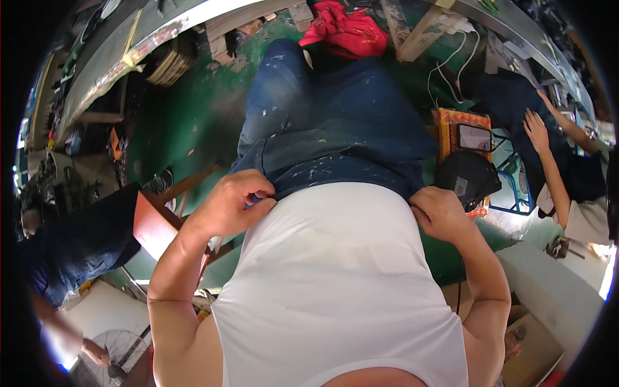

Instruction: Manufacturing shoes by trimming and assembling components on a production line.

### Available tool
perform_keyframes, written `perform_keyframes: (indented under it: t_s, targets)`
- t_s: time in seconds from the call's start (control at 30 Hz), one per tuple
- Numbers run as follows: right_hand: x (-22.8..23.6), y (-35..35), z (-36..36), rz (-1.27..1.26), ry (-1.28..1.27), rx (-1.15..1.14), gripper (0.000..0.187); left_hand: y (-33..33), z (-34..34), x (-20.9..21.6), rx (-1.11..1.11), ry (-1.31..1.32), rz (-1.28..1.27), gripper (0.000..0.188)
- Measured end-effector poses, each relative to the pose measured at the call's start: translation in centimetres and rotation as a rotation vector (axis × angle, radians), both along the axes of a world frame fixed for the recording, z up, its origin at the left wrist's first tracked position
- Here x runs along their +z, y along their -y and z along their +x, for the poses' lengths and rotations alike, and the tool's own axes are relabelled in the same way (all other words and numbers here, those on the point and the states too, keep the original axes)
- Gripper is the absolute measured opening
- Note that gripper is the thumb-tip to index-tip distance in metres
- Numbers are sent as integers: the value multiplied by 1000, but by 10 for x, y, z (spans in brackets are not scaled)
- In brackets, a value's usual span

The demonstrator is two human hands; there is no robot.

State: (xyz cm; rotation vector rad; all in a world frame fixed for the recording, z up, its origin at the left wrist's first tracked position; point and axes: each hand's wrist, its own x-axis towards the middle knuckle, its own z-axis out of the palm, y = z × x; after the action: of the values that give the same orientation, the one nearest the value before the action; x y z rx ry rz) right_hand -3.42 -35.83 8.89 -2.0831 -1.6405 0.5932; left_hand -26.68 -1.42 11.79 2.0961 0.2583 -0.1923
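A dark blue cloth like an apron [348,169], flecked with white specks, spreads over my lap and partly over my blue jeans [274,84]. Its upper edge runs along the hem of my white sleeveless shirt [342,251]. At the left end of that edge, the fingers of my left hand [240,201] are curled in a pinch on the cloth. My right hand [445,213] pinches the opposite end at my right hip, its fingertips partly hidden.
An orange patterned stool [446,138] at right bears a phone [474,137] and a black cap [467,180]. Beyond it, another person's hands [536,131] rest on dark cloth. Red cloth [345,31] lies ahead on the green floor. A wooden chair [155,226] and a fan [119,355] stand left.
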Motion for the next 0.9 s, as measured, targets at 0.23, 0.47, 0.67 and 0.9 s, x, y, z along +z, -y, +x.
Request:
perform_keyframes:
  t_s: [0.23, 0.47, 0.67, 0.9]
  targets:
    - [15, 7, 6, 24, -161, 25, 16, -1, -17, -9, -21, 285, 112, 13]
    - [21, -14, -5, 105, -340, -287, 21, 10, -12, -9, 43, 322, 89, 26]
    - [15, -15, -4, 140, -287, -96, 28, 16, -24, -1, -120, 340, 275, 37]
    - [12, -6, 12, 51, -380, -124, 20, 1, -17, -10, -67, 368, 51, 33]
